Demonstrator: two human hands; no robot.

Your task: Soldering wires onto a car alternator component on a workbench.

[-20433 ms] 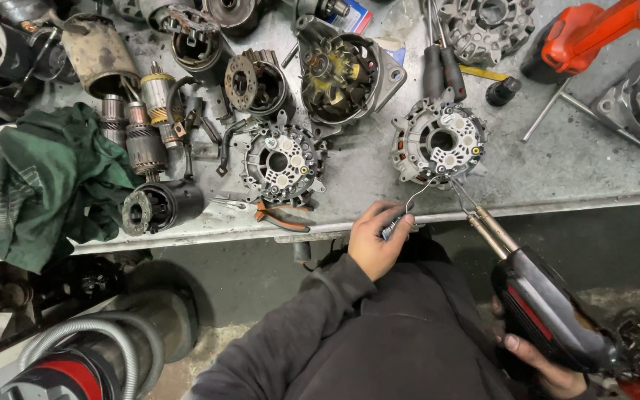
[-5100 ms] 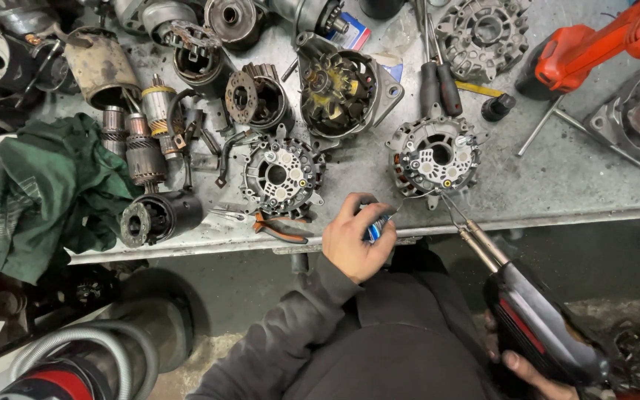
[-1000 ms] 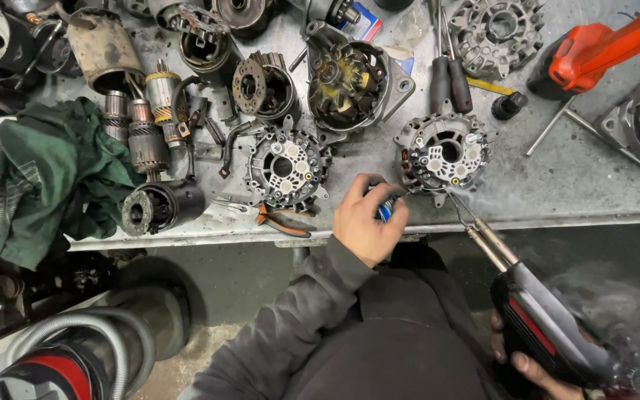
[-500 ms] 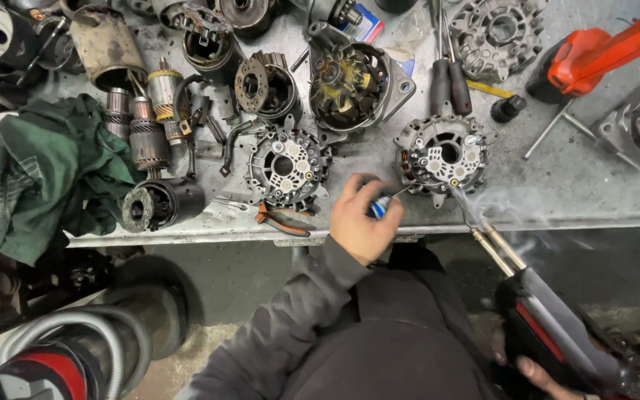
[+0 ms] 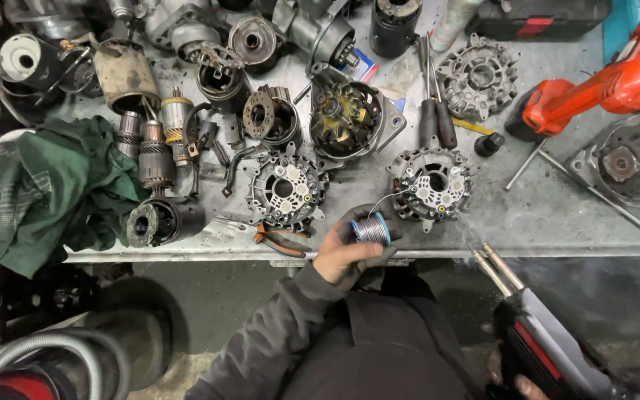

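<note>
Solder spool [image 5: 371, 229] is sitting in the left hand [image 5: 350, 252] at the front edge of the metal workbench [image 5: 557, 215], fingers curling closed around it, blue flange facing the camera. A thin strand of solder wire [image 5: 387, 198] is running up from the spool to the rectifier plate [image 5: 431, 185] just beyond it, tip looking like it is touching the plate's near left side.

Right hand [image 5: 516, 381] is gripping the handle of a black-and-red soldering gun [image 5: 550, 348] at the bottom right, below the bench edge; only a few fingers are showing, wrapped on the grip. The gun's twin metal tips [image 5: 492, 265] are pointing up-left toward the bench edge, apart from the plate, faint smoke hanging around them.

Left of the spool: red-handled pliers [image 5: 275, 238] lying at the bench edge, a second rectifier plate [image 5: 287, 189] behind them, a dark cylindrical motor housing [image 5: 163, 220] further left. An alternator housing with yellowish fan [image 5: 346, 118] is sitting behind the two plates. Two black-handled screwdrivers [image 5: 437, 122] are lying just behind the wired plate. Green rag [image 5: 46, 192] is bunched at the far left, orange power drill [image 5: 609, 81] at the far right
</note>
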